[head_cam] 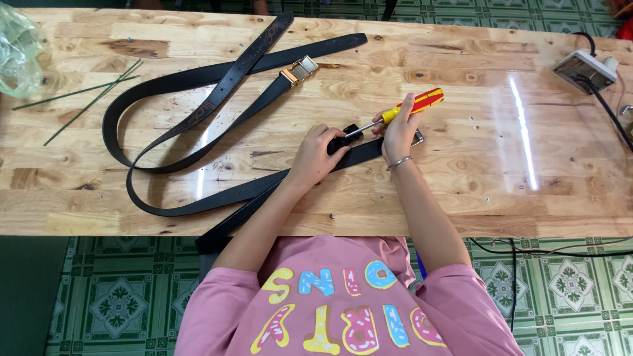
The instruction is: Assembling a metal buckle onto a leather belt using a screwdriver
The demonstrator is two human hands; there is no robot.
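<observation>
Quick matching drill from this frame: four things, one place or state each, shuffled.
Things:
1. screwdriver
2. gold buckle
3. power strip
4. plastic bag

Places or states:
A. far left corner of the table
B. held in the right hand, tip at a black clasp
C. far right edge, cable attached
D. on a belt lying in the middle, beyond the hands

Pairs: 1-B, 2-D, 3-C, 4-A

The left hand presses the belt by the clasp.
</observation>
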